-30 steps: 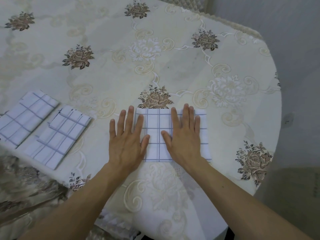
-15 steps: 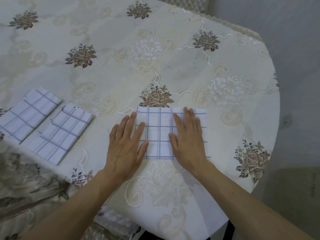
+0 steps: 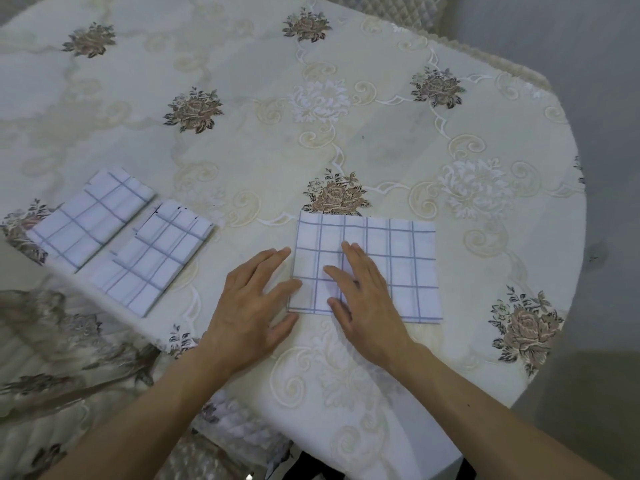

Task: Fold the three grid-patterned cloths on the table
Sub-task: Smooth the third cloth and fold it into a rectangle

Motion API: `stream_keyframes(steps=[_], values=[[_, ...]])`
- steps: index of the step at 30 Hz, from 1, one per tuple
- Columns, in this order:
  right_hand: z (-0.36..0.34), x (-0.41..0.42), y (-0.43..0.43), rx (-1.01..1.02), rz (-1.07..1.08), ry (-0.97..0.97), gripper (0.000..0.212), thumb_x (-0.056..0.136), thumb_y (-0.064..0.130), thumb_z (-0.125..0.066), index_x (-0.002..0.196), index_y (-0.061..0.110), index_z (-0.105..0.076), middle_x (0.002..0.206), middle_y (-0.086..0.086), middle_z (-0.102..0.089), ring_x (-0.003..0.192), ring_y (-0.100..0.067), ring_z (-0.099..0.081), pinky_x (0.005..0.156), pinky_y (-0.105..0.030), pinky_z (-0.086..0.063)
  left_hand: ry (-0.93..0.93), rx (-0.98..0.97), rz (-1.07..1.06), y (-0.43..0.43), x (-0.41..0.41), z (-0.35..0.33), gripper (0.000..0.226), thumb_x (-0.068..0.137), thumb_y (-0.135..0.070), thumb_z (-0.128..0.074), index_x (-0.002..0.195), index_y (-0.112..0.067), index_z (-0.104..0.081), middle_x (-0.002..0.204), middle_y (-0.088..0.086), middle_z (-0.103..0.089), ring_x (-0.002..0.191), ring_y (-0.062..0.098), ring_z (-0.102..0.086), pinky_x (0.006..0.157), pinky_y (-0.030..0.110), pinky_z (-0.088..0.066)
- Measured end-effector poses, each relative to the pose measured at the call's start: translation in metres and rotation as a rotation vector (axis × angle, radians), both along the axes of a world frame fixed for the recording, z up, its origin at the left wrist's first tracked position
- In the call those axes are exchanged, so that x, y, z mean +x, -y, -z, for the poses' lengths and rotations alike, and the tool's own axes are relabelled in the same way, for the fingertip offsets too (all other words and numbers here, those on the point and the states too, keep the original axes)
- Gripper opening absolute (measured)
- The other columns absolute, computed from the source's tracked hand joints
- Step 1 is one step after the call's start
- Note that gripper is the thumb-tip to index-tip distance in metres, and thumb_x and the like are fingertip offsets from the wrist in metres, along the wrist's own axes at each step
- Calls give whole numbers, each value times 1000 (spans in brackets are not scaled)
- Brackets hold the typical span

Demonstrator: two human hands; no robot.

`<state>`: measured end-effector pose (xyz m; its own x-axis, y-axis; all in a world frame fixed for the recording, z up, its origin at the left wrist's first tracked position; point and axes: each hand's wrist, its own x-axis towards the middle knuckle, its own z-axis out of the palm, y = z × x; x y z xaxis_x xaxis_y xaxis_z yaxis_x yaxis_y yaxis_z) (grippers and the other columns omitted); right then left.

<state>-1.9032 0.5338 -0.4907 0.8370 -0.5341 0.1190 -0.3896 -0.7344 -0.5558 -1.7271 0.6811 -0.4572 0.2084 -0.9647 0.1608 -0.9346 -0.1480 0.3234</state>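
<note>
A white cloth with a blue grid (image 3: 391, 258) lies folded into a flat rectangle near the table's front edge. My right hand (image 3: 363, 299) rests flat on its left half, fingers straight. My left hand (image 3: 252, 303) lies on the tablecloth just left of the cloth, its fingertips at the cloth's left edge. Two more grid cloths lie folded at the left: one (image 3: 93, 220) farther left, the other (image 3: 152, 258) beside it, nearer the middle.
The round table (image 3: 346, 140) wears a cream floral tablecloth that hangs over the front edge. A quilted chair seat (image 3: 235, 441) shows below the edge between my arms. Grey floor lies to the right.
Both hands slid left and back toward me across the cloth. My left hand has come off the cloth onto the tablecloth, and my right hand moved from the cloth's middle to its left half.
</note>
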Motion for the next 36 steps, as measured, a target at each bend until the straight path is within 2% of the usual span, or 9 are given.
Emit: stream_keyframes(steps=[5, 9, 15, 18, 25, 29, 31, 34, 36], values=[[1, 0, 1, 1, 0, -31, 45, 98, 26, -48, 141, 15, -49, 163, -12, -20, 153, -23, -10, 124, -38, -11, -17, -4, 72, 7, -1, -3, 29, 77, -30, -78, 104, -20, -73, 151, 9, -48, 143, 30, -40, 106, 48, -40], [1, -2, 2, 39, -12, 1, 43, 97, 26, -55, 139, 16, -52, 162, -10, -24, 153, -23, -13, 123, -44, -19, -13, 16, 138, 10, 5, -6, 27, 70, -23, -82, 96, -20, -73, 148, 10, -51, 140, 32, -43, 102, 47, -41], [-5, -5, 5, 23, -123, 3, 61, 82, 62, -64, 129, 24, -60, 164, -9, -21, 154, -23, -9, 123, -48, -16, 156, 34, 232, 19, 9, -15, 19, 75, -25, -72, 92, -17, -70, 152, 11, -47, 139, 31, -44, 107, 47, -35], [-6, -3, 6, 41, -116, -16, 60, 79, 63, -67, 127, 27, -61, 165, -7, -16, 154, -22, -2, 123, -50, -14, 201, 15, 277, 23, 7, -15, 11, 78, -24, -70, 86, -17, -69, 151, 10, -48, 138, 29, -44, 110, 49, -35], [-8, -2, 5, 92, -89, -1, 57, 82, 60, -64, 129, 29, -62, 166, -6, -14, 155, -20, 0, 124, -48, -9, 89, 11, 285, 25, -7, -10, 10, 78, -29, -73, 78, -19, -70, 146, 9, -54, 134, 28, -48, 107, 46, -37], [-12, -3, 8, 135, -111, -22, 56, 80, 55, -72, 129, 30, -61, 167, -6, -10, 154, -20, 6, 124, -50, -7, 111, -7, 291, 31, -14, -10, 10, 85, -26, -68, 78, -18, -70, 143, 8, -56, 133, 28, -49, 107, 44, -36], [-16, -4, 10, 149, -130, -66, 59, 78, 54, -75, 131, 31, -60, 167, -4, -6, 154, -18, 11, 124, -48, -3, 87, -4, 241, 30, -13, -11, 11, 83, -28, -70, 82, -17, -70, 142, 9, -57, 132, 29, -50, 104, 44, -38], [-19, -5, 11, 144, -135, -85, 61, 78, 54, -75, 131, 30, -60, 167, -3, -4, 153, -17, 13, 124, -46, -1, -48, 3, -17, 19, -8, -15, 31, 78, -46, -71, 88, -16, -71, 137, 8, -59, 124, 30, -52, 92, 43, -42], [-18, -4, 10, 144, -131, -72, 61, 77, 53, -76, 131, 29, -61, 167, -4, -6, 153, -17, 12, 124, -45, -1, -86, 13, -151, 9, -4, -14, 38, 75, -55, -68, 83, -17, -70, 133, 6, -59, 120, 30, -51, 85, 43, -43]])
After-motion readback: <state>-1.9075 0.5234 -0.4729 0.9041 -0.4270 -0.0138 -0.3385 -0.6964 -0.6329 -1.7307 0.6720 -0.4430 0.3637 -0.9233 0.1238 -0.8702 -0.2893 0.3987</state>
